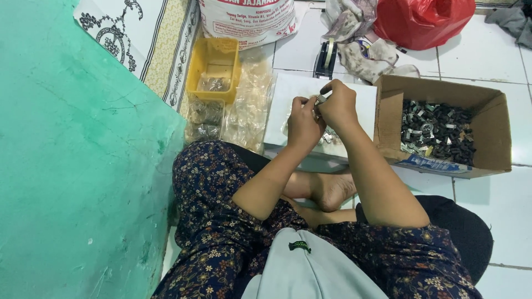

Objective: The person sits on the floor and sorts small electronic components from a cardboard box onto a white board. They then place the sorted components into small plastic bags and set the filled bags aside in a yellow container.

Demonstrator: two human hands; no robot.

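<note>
Two hands meet in front of me above a white board [288, 94] that lies on the tiled floor [499, 205]. I see my left hand [303, 122] and my right hand [338, 105] pressed close together, fingertips touching around a small metal part [321, 98] pinched between them; both hands are closed on it, though the part is too small for me to tell its shape. A few more small metal pieces [330, 135] lie on the board just below the hands. To the right, touching the board's edge, stands an open cardboard box [487, 127] filled with dark and silvery small parts [435, 130]. To the left of the board lie clear plastic bags [246, 105], and beyond them a yellow plastic tray [213, 61] holding a few pieces. A tape dispenser [325, 58] sits just past the board, near crumpled cloth [360, 50] and a red plastic bag [421, 22]. A green wall [72, 166] rises on the left.
</note>
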